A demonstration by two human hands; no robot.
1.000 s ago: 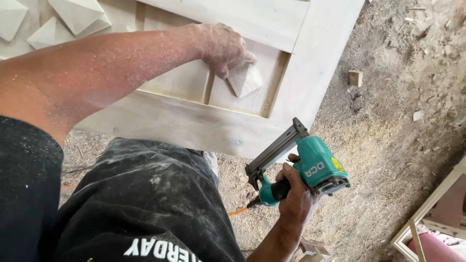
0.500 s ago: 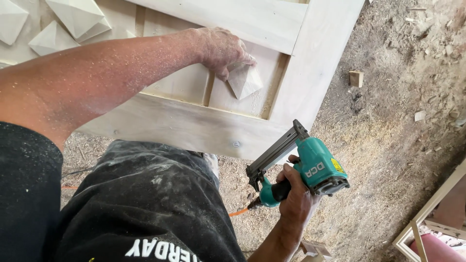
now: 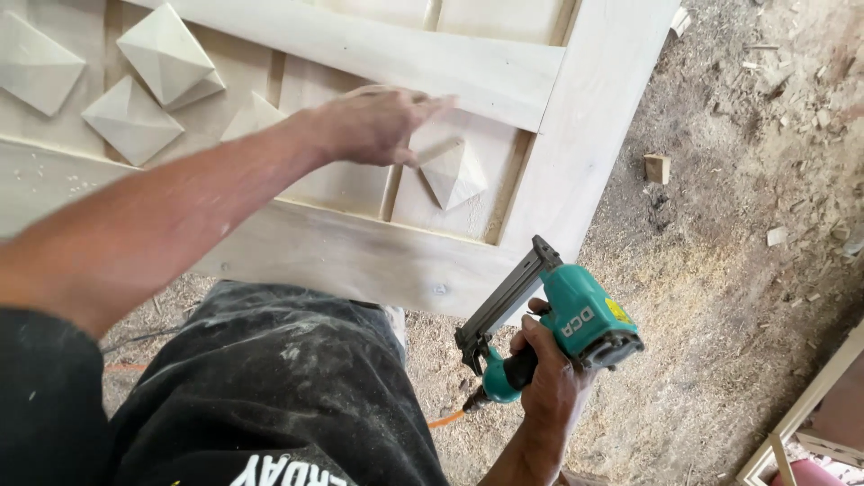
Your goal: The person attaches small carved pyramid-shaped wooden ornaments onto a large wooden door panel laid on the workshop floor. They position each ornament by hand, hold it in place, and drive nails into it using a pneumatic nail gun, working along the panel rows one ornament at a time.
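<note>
The left hand (image 3: 378,124) reaches out over a pale wooden door panel (image 3: 378,256), its fingers stretched nearly flat and open, holding nothing; the fingertips hover above the upper cross rail, and whether the palm touches the wood cannot be told. Just below and to the right of that hand, a small wooden pyramid block (image 3: 453,173) sits in the recessed square at the panel's lower right corner, lying flat with its peak upward and close to the recess's upper edge. More pyramid blocks (image 3: 135,85) of the same pale wood lie in the recesses at the upper left, some side by side and one partly overlapping another. The right hand (image 3: 547,382) is closed around the black grip of a teal nail gun (image 3: 576,319), held low in front of the body, well apart from the panel's near edge; its long dark magazine slants up toward the frame's corner without touching it, and an orange hose (image 3: 441,419) leaves the base of the handle. Dusty black trousers (image 3: 270,378) fill the lower foreground. The ground (image 3: 747,252) to the right is covered with sawdust and wood chips, with a small wood offcut (image 3: 658,167) lying near the panel's right stile.
</note>
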